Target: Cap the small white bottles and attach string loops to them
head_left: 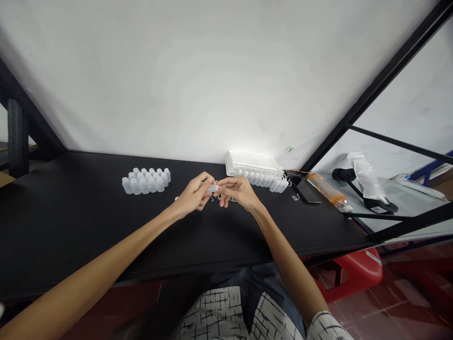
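Over the middle of the black table, my left hand (196, 194) is closed around a small translucent plastic bottle (211, 188), which lies on its side with its neck pointing right. Fingers of my right hand (236, 191) pinch at the neck end, partly hiding it. Several thin white ties (221, 197) show behind and below my fingers. To the left stand rows of similar small bottles (146, 182), upright and close together. On the right, a line of more bottles (264, 179) has white loops at some of their tops.
A stack of white trays (253, 163) lies against the wall behind the right-hand bottles. Near the right edge are a loose white tie (296, 197), a dark phone-like slab (307, 191) and an orange-and-clear plastic package (327, 189). A red stool (357, 274) stands below the table (88, 222).
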### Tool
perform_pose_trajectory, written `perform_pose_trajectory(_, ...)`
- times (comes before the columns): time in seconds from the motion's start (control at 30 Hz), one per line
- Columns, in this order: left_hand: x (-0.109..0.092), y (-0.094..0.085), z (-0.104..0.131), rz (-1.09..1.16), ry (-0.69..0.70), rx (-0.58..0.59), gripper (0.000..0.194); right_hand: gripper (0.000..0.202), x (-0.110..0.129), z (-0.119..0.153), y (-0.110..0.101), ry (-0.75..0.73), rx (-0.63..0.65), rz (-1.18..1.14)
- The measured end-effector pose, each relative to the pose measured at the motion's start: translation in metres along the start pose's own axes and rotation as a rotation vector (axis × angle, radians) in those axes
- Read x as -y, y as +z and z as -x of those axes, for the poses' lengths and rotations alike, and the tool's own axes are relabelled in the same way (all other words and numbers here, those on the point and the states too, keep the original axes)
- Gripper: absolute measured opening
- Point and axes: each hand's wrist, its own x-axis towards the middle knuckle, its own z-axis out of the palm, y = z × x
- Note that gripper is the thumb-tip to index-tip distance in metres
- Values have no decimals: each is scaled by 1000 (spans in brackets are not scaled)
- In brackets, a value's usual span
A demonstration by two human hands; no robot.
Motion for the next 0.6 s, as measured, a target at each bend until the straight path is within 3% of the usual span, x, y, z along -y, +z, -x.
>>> perform_pose_trajectory(0.6,-1,3,1,258,-198,-11,22,29,-10,0,-1,-98,45,80)
